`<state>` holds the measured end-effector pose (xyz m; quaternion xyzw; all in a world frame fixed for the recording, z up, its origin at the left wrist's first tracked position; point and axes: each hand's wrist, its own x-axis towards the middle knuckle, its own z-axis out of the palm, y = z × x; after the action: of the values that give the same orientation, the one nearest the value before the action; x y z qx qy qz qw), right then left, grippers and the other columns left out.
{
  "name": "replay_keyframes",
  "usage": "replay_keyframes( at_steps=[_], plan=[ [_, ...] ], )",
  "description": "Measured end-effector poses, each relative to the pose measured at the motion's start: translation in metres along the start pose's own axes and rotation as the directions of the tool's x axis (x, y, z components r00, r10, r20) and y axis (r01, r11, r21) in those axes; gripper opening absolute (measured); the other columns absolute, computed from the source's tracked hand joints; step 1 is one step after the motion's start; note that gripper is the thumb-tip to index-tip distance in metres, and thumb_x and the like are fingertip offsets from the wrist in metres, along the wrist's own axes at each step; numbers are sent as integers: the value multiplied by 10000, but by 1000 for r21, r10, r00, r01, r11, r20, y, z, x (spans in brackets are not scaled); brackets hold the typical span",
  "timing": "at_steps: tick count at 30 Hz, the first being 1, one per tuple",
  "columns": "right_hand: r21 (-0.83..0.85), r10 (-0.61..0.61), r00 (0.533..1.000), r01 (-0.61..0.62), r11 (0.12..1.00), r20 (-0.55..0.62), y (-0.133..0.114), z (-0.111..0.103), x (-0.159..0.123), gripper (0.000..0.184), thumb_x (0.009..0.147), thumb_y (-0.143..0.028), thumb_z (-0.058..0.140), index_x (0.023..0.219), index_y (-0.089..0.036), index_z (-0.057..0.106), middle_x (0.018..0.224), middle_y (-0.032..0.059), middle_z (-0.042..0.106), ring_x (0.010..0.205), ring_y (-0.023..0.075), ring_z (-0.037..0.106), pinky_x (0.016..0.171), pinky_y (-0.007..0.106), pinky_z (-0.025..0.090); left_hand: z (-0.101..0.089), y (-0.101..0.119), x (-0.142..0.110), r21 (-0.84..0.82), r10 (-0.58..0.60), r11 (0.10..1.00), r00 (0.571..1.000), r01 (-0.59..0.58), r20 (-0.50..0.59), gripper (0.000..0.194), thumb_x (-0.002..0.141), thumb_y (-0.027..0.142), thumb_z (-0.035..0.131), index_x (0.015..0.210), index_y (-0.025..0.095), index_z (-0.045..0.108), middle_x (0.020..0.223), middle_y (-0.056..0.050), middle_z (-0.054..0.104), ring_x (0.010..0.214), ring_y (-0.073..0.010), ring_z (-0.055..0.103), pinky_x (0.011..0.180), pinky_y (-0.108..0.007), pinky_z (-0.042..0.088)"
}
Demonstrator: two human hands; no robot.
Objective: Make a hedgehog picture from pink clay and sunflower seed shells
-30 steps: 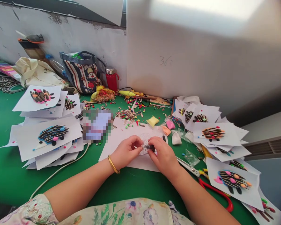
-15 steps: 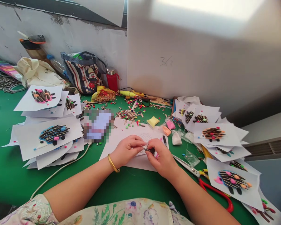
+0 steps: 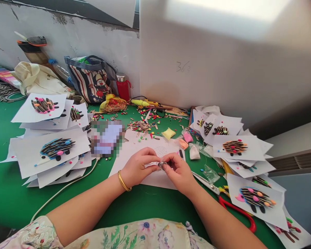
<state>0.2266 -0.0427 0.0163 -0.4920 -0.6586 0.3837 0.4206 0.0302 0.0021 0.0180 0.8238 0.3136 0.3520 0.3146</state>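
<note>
My left hand (image 3: 137,166) and my right hand (image 3: 178,171) meet over a white sheet of paper (image 3: 155,178) on the green table (image 3: 12,197). Both pinch a small clear plastic bag (image 3: 161,164) with something dark inside it. A gold bangle (image 3: 123,182) sits on my left wrist. Beyond my fingers, a faint round outline (image 3: 162,151) is drawn on the sheet.
Stacks of paper hedgehog crafts lie at the left (image 3: 54,150) and right (image 3: 233,147). Red-handled scissors (image 3: 235,209) rest by my right forearm. Sunflower seeds and beads (image 3: 142,126), clay lumps (image 3: 188,137), a striped bag (image 3: 90,81), a red bottle (image 3: 123,88) and a white cable (image 3: 62,190) crowd the table.
My hands have drawn slightly toward me and closer together, still working the small plastic bag between the fingertips. The view has shifted a little.
</note>
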Motion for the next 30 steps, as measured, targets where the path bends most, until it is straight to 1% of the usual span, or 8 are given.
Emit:
replay_keyframes(
  at_steps=[4,7,9,14,19,23,26,30],
  plan=[
    [27,40,998,-41,999,42,-1,-1,1,60,891,-247,555,945,-221,564,860,6,610,754,142,563,680,271,473,3,0,-1,63,42,997,997,-38,-63,129,842,220,673,959,223,725,909,-40,615,851,-156,601,779,-288,522],
    [-3,44,996,-44,999,81,-3,-1,2,52,895,-246,546,934,-219,568,860,5,612,766,143,561,702,275,466,5,-1,-1,75,78,995,992,-71,-99,41,833,210,681,847,200,718,885,-41,625,831,-152,608,758,-278,526],
    [-26,45,994,-43,999,100,-4,-2,2,49,898,-242,540,930,-220,569,864,5,616,775,145,561,713,277,461,4,0,-1,92,95,992,990,-86,-105,42,836,191,669,821,195,708,872,-40,628,827,-153,609,760,-283,528],
    [-27,48,994,-45,999,101,-5,-3,1,55,910,-251,524,934,-222,565,848,5,609,759,144,553,704,277,453,3,3,0,160,127,981,986,-110,-105,63,852,183,634,835,182,695,884,-52,638,848,-169,606,790,-314,525],
    [33,81,994,-84,996,68,-1,-1,1,72,908,-281,541,942,-221,562,863,14,610,765,151,557,702,287,456,4,2,-1,257,188,955,971,-147,-146,78,852,217,653,911,199,702,912,-53,655,852,-177,597,786,-327,499],
    [66,111,992,-115,991,60,3,1,1,82,907,-300,552,938,-224,559,859,8,612,754,152,557,691,288,452,6,0,-1,327,214,931,969,-165,-121,92,851,238,664,927,197,695,932,-54,670,869,-189,595,793,-344,475],
    [21,77,995,-79,997,56,2,1,1,67,911,-288,546,908,-224,563,832,5,608,739,152,543,684,289,441,6,2,-1,386,198,910,977,-152,-82,77,868,237,637,828,184,676,894,-45,676,854,-193,587,797,-364,454],
    [-87,-64,997,68,994,50,-2,1,2,51,918,-237,526,878,-222,555,857,15,589,802,163,534,739,303,432,5,6,-1,438,174,889,983,-132,-57,157,891,239,594,757,185,654,859,-36,678,834,-191,572,835,-395,437]
  ],
)
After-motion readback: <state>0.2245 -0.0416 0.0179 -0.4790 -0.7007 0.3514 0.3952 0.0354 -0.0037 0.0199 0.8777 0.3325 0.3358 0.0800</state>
